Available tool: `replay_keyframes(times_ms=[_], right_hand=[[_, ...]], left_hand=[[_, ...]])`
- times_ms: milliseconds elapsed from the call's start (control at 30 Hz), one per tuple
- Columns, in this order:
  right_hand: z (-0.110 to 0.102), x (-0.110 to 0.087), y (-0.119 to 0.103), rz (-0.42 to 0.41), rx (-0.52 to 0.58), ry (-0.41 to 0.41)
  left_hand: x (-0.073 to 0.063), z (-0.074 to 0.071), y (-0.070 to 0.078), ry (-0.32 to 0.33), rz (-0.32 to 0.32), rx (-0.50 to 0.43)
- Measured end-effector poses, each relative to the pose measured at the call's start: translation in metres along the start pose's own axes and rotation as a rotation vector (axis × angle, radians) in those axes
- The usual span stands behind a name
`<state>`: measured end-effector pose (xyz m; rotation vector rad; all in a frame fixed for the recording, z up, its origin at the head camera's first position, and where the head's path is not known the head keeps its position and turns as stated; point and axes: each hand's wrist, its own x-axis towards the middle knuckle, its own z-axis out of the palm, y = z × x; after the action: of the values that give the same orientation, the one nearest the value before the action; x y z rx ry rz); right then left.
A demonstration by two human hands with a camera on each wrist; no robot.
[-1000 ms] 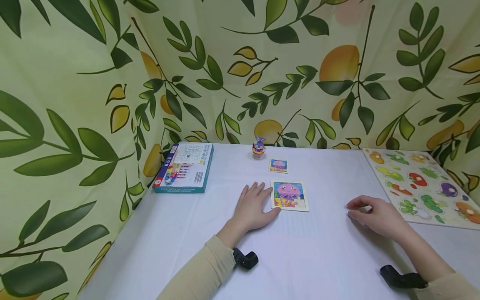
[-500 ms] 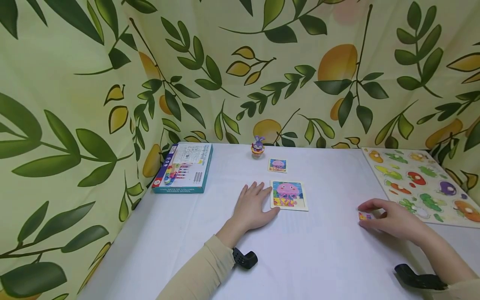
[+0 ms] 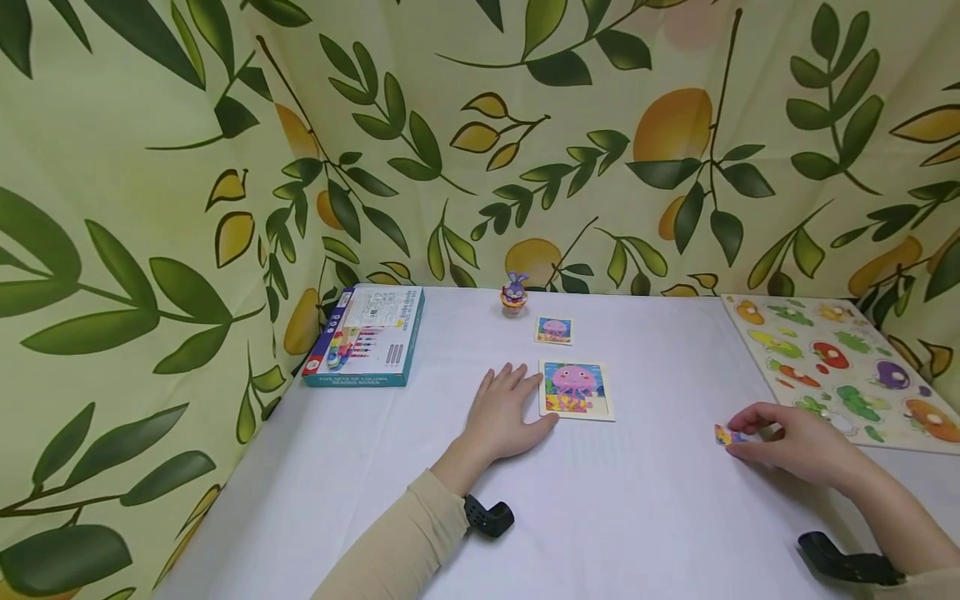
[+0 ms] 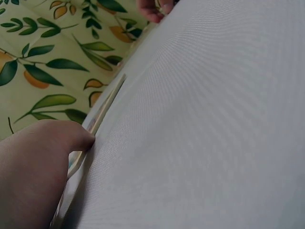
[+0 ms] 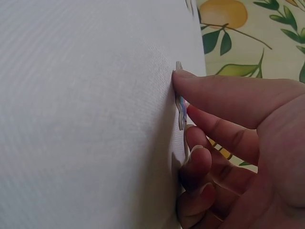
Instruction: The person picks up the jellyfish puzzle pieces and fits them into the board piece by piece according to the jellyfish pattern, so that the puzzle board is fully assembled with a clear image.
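My left hand (image 3: 506,421) rests on the white table with its fingers spread. Its index finger and thumb touch the left side of a square jigsaw puzzle (image 3: 576,385) with a pink jellyfish picture; bare wood shows at the puzzle's lower right. In the left wrist view, the thumb lies against the puzzle's edge (image 4: 110,98). Farther right, my right hand (image 3: 798,442) pinches a small puzzle piece (image 3: 722,435), coloured yellow, pink and purple, between thumb and fingers. The right wrist view shows that piece (image 5: 181,114) edge-on, close to the tabletop.
Behind the puzzle lies a smaller jellyfish picture card (image 3: 554,330), with a purple rabbit-eared figurine (image 3: 514,293) beyond it. A boxed bead set (image 3: 365,336) stands at the back left. On the right lies a fruit and vegetable board (image 3: 840,362). Patterned cloth (image 3: 450,208) hangs behind.
My right hand has moved right and slightly nearer, and the puzzle piece, hidden at first, now sticks out past its fingertips. The left hand and the puzzle stay put.
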<state>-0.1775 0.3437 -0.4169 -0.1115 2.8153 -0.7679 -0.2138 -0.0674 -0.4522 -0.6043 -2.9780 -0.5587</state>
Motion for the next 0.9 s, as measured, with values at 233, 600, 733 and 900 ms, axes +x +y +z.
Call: replay_keyframes(times_ms=[233,600,733,900], right_hand=[[0.000,0.000,0.001,-0.002,0.006,-0.002],[0.003,0.001,-0.005,-0.031,0.063,0.007],[0.004,0.001,-0.007,-0.031,0.082,0.002],[0.005,0.002,-0.011,-0.030,0.099,0.001]], left_hand=[[0.000,0.000,0.000,0.003,0.002,-0.003],[0.000,0.000,-0.001,0.016,0.005,-0.006],[0.000,0.001,0.000,0.014,0.005,-0.010],[0.000,0.000,0.000,0.012,0.002,-0.010]])
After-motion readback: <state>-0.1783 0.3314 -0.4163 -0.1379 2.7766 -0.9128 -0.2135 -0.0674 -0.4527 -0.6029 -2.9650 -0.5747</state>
